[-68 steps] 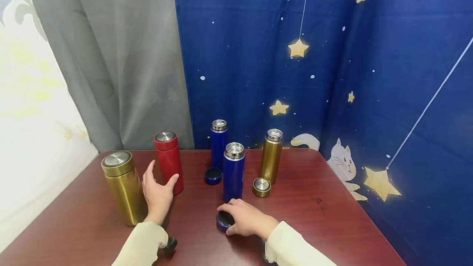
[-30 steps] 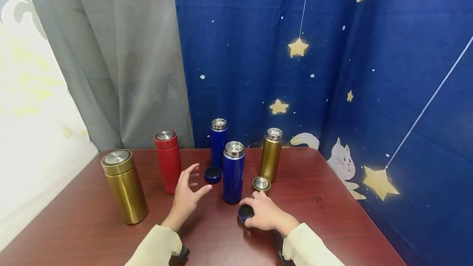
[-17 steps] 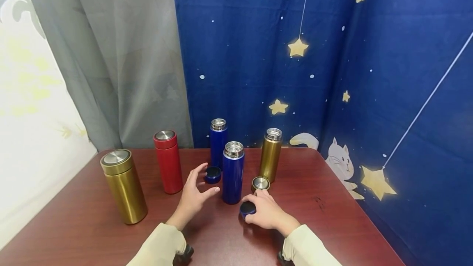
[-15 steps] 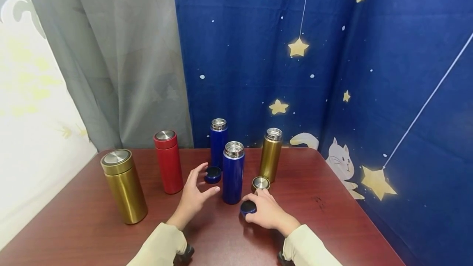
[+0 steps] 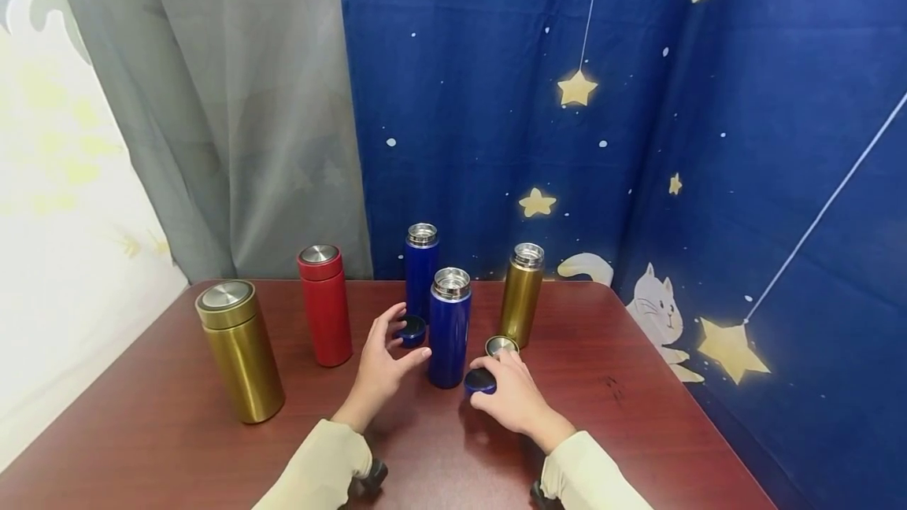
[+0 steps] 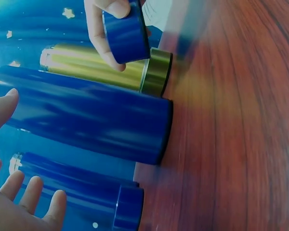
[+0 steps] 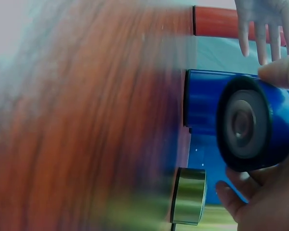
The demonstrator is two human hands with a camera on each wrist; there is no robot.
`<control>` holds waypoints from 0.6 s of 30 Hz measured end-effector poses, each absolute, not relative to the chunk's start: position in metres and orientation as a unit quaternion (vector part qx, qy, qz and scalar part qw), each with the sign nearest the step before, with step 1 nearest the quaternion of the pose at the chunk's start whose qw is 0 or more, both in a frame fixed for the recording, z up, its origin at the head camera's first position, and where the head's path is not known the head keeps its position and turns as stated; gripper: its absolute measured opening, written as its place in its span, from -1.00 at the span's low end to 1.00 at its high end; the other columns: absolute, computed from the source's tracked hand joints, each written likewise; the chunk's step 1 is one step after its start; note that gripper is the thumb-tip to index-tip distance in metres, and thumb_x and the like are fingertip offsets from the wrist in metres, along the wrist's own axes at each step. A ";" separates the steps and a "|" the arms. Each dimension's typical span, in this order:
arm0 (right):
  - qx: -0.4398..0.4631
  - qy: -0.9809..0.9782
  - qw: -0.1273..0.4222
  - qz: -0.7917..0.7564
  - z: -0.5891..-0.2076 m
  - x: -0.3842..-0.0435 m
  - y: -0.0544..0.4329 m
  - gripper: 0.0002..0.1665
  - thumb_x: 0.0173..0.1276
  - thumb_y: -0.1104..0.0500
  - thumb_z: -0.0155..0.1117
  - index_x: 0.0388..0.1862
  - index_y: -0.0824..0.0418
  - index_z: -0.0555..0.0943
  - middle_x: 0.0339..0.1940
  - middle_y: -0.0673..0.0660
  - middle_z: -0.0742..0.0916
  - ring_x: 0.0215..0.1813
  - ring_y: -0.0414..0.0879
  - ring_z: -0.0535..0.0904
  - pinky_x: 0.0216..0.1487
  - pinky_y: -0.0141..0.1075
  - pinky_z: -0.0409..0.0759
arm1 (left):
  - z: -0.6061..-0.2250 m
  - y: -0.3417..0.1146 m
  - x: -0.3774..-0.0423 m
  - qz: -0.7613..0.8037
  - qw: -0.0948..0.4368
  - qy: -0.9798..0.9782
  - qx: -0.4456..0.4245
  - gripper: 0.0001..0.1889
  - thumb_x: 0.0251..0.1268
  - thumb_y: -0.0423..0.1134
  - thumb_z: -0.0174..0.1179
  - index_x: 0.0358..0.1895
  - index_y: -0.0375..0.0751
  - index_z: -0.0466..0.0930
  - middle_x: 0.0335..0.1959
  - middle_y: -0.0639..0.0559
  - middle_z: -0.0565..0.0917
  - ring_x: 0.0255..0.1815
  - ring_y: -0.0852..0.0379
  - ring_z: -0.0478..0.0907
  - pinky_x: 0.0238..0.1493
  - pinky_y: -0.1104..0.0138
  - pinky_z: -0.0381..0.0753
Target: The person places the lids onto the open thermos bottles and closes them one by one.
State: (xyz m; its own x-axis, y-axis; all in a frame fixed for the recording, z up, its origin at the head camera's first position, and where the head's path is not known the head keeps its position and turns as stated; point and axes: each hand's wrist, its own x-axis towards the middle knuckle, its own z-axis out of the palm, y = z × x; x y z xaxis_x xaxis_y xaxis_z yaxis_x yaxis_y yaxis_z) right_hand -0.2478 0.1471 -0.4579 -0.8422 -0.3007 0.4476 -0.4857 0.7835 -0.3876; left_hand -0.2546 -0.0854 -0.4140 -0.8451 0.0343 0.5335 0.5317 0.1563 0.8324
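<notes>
My right hand pinches a blue bottle lid between thumb and fingers, raised off the table. Its hollow underside shows in the right wrist view, where the lid faces the tabletop. Just left of it stands the front blue thermos bottle, upright and uncapped, its steel mouth bare. My left hand is at that bottle's left side, thumb and fingers spread apart with nothing between them. Seen from the left wrist, the thumb overlaps the bottle near its upper end.
Behind are another uncapped blue bottle with its lid, and an uncapped gold bottle with its gold lid. Capped red and large gold bottles stand left on the brown table.
My right hand has carried the blue lid rightward and upward from in front of the blue bottle. My left hand has moved right, from beside the red bottle to the front blue bottle.
</notes>
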 end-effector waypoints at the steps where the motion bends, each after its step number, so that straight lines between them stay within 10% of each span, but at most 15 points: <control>1: 0.211 -0.924 0.189 0.257 -0.457 -0.248 0.147 -0.50 -0.12 0.05 0.34 -0.08 0.07 0.68 -0.29 -0.07 0.51 -0.13 -0.09 0.38 -0.13 -0.17 0.39 | -0.414 -0.084 -0.255 -0.620 0.202 -0.733 -0.194 -0.18 -0.02 -0.51 0.45 0.37 -0.41 0.25 0.26 -0.37 0.36 0.22 -0.33 0.37 0.18 -0.20 0.39; 18: 0.225 -0.884 0.255 0.321 -0.454 -0.250 0.151 -0.49 -0.08 0.07 0.37 -0.05 0.13 0.65 -0.13 0.01 0.62 -0.03 -0.09 0.43 -0.07 -0.13 0.47 | -0.425 -0.071 -0.273 -0.646 0.200 -0.709 -0.202 -0.16 -0.01 -0.49 0.45 0.40 -0.32 0.22 0.31 -0.35 0.33 0.27 -0.39 0.31 0.23 -0.23 0.31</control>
